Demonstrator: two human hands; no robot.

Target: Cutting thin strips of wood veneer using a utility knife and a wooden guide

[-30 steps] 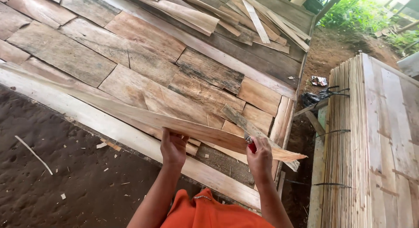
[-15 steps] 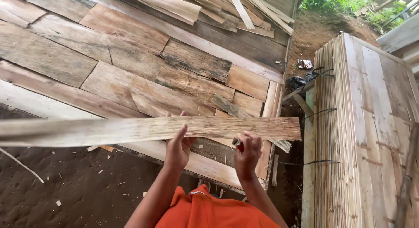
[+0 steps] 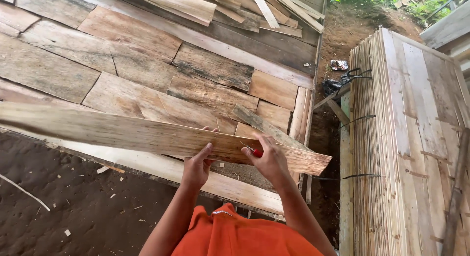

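Fingers of the left hand (image 3: 197,164) are curling up around the near edge of a long thin wood veneer strip (image 3: 147,134), thumb on top, pinching it. Beside it, the right hand (image 3: 267,160) is gripping the same strip while also holding a small red-handled tool (image 3: 256,151) against it. This strip is hanging level above the veneer-covered platform (image 3: 147,65), with bundled veneer sheets (image 3: 391,153) stacked at the right.

Soft daylight, sharp, slight edge distortion
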